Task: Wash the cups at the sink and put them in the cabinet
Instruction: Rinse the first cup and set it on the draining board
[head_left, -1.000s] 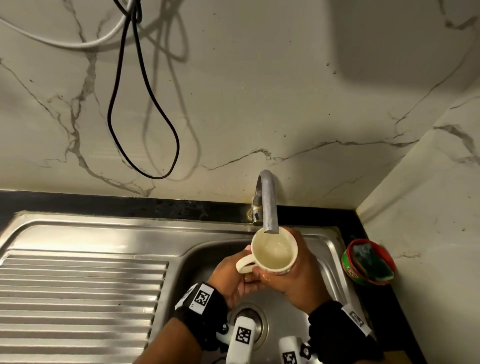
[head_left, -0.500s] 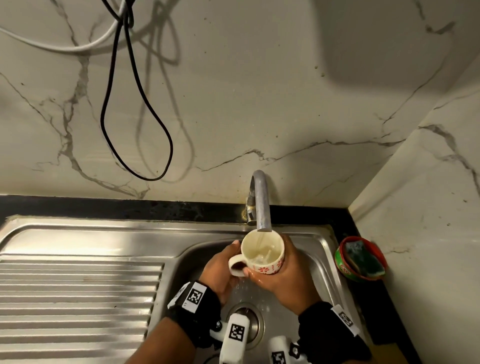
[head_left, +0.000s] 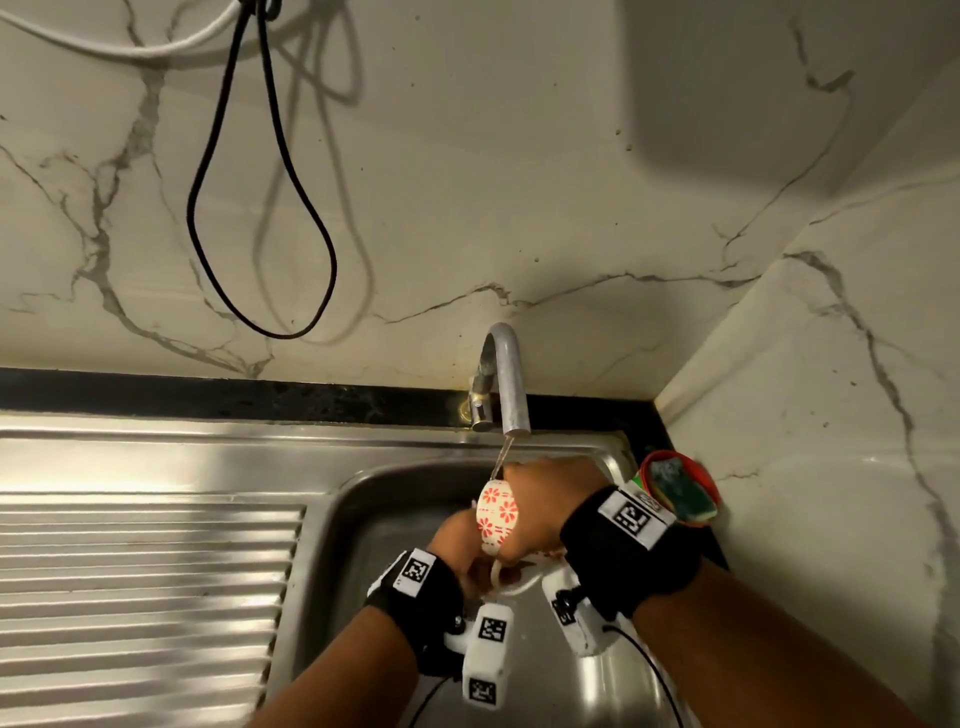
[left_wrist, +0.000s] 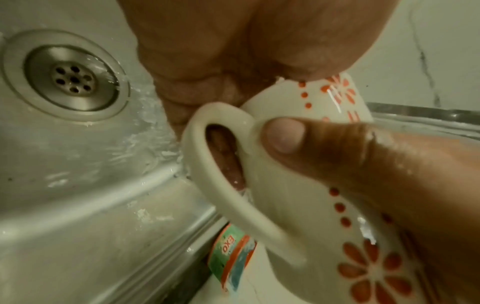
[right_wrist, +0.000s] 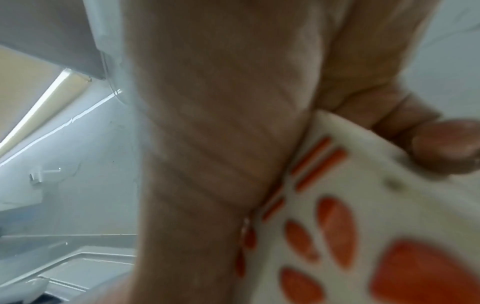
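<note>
A cream cup with red flower prints is tipped on its side over the sink basin, under the thin stream from the tap. My right hand wraps around the cup's body from the right. My left hand holds it from the left, with the thumb pressed on the cup beside its handle. In the right wrist view the cup fills the lower right against my palm. The cup's mouth is hidden.
The drain lies below the hands in the wet basin. A ribbed draining board stretches to the left. A red tub with a green scrub pad sits on the black counter at the right. A black cable loop hangs on the marble wall.
The cup was upright and filling under the tap; now it is turned onto its side and lowered. My right hand has come over the top of it.
</note>
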